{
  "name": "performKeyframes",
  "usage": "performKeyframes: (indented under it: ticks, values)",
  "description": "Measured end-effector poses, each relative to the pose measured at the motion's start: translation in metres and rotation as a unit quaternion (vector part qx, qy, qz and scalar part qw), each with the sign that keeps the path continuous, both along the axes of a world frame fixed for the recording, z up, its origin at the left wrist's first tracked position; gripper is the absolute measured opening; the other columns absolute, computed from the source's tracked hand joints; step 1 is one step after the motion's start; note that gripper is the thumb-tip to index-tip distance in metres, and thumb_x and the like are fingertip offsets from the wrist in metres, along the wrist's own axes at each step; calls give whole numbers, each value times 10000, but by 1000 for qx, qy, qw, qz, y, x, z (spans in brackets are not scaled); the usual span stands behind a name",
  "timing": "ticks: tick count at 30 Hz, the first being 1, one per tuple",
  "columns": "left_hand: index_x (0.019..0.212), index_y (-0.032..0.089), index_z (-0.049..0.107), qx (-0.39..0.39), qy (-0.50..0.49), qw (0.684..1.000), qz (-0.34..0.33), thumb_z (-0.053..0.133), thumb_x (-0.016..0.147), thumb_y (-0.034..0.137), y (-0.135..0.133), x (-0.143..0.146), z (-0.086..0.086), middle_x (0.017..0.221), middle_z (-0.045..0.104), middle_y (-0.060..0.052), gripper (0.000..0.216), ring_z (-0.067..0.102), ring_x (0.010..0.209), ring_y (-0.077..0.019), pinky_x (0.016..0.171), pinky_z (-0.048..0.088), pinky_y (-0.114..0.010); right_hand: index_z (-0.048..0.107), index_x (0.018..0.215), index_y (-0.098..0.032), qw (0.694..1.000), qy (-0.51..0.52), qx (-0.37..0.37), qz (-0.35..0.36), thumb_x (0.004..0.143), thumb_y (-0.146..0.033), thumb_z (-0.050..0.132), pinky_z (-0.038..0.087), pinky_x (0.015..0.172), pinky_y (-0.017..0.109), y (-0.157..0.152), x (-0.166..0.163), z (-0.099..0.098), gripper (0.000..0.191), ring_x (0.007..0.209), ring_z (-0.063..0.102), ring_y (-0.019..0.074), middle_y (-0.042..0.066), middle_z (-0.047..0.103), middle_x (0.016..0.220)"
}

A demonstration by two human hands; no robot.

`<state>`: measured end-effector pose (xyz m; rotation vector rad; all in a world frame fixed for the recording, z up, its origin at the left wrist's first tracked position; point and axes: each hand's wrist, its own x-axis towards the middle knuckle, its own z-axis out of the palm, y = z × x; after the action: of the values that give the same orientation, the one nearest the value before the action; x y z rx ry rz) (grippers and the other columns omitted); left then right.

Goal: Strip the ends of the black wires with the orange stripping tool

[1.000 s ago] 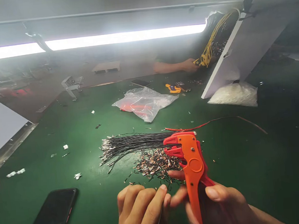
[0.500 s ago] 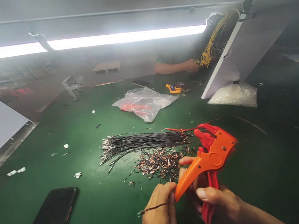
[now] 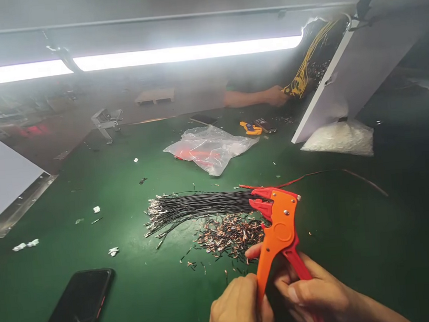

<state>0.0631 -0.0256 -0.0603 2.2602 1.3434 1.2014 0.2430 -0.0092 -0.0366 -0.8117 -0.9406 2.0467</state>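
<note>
My right hand (image 3: 315, 287) is wrapped round the handles of an orange and red wire stripper (image 3: 282, 230), whose head points up and left and whose handles stand apart. My left hand (image 3: 237, 307) is closed, close beside the lower end of the orange handle. The short black wire it gripped a moment ago is now mostly hidden; only a small glint shows at the bottom edge. Beyond the tool lies a bundle of black wires (image 3: 203, 203) with metal terminals at the left end. A heap of stripped insulation and copper scraps (image 3: 228, 236) sits just in front of the bundle.
A black phone (image 3: 73, 311) lies front left. Farther back are a clear plastic bag (image 3: 213, 148) with something red inside and a yellow tool (image 3: 249, 128). A bag of white pieces (image 3: 342, 140) leans by a white panel. A co-worker's arm (image 3: 250, 97) reaches in, near yellow wires.
The wire stripper has swung more upright and shifted left, its head now over the right end of the bundle. My left hand has moved slightly right and down, and its wire has dropped from sight.
</note>
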Motion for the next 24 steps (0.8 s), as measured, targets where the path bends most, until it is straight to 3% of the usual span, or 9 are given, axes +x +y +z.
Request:
performKeyframes:
  ticks: [3, 6, 8, 10, 12, 17, 20, 24]
  values:
    - [935, 246, 556, -38, -48, 998, -24, 404, 1012, 313, 4, -3, 5, 661, 589, 26, 184, 577, 550, -127, 510, 435, -227, 476, 1336, -163, 999, -35, 25, 11, 736, -247, 624, 337, 441, 198, 1, 3, 2, 624, 439, 379, 79, -68, 509, 610]
    - [965, 240, 593, -65, -109, 991, -33, 391, 1013, 418, 6, -7, 14, 704, 585, 5, 273, 592, 610, -133, 549, 457, -225, 575, 1264, -191, 998, -55, 11, -24, 674, -254, 630, 414, 567, 257, 1, 7, 7, 596, 624, 513, 133, 24, 610, 885]
    - [1038, 245, 632, -85, -163, 983, -22, 358, 1015, 453, 6, -8, 19, 772, 627, -19, 345, 620, 662, -143, 593, 487, -235, 645, 1170, -201, 996, -72, 38, -48, 625, -194, 593, 465, 840, 363, 2, 10, 12, 547, 1034, 576, 266, 85, 625, 1158]
    - [1162, 277, 648, -107, -211, 972, 1, 352, 1017, 443, 6, -9, 24, 882, 684, -34, 369, 628, 670, -146, 620, 506, -256, 651, 1143, -211, 995, -70, 67, -32, 588, -160, 568, 389, 1010, 446, 3, 10, 19, 564, 1228, 505, 332, 94, 617, 1265]
    - [1282, 330, 615, -110, -228, 967, 25, 347, 1015, 442, 7, -9, 25, 1016, 716, -40, 394, 640, 726, -161, 688, 524, -293, 621, 1164, -217, 996, -60, 62, -11, 581, -159, 557, 384, 1022, 494, 3, 8, 24, 590, 1189, 562, 352, 108, 656, 1240]
    - [1384, 403, 544, -54, -177, 981, 52, 346, 977, 538, 8, -5, 23, 1300, 650, -51, 473, 570, 1137, -241, 958, 465, -394, 559, 1259, -214, 997, -51, 54, 28, 671, -260, 611, 441, 994, 534, 1, 3, 28, 592, 1126, 630, 367, 137, 712, 1168]
    - [1381, 376, 555, -67, -180, 981, 24, 341, 985, 526, 7, -2, 23, 1289, 648, -66, 474, 546, 1149, -243, 955, 467, -386, 614, 1213, -211, 996, -38, 67, 46, 722, -319, 633, 409, 1054, 536, 1, 1, 25, 503, 1191, 603, 370, 145, 694, 1202]
    - [1325, 330, 590, -79, -205, 975, -25, 327, 1007, 482, 9, -2, 23, 1124, 688, -62, 440, 586, 1044, -208, 872, 501, -335, 619, 1243, -237, 998, -22, 49, 29, 731, -296, 633, 351, 1121, 519, -1, 2, 23, 515, 1252, 564, 354, 126, 657, 1277]
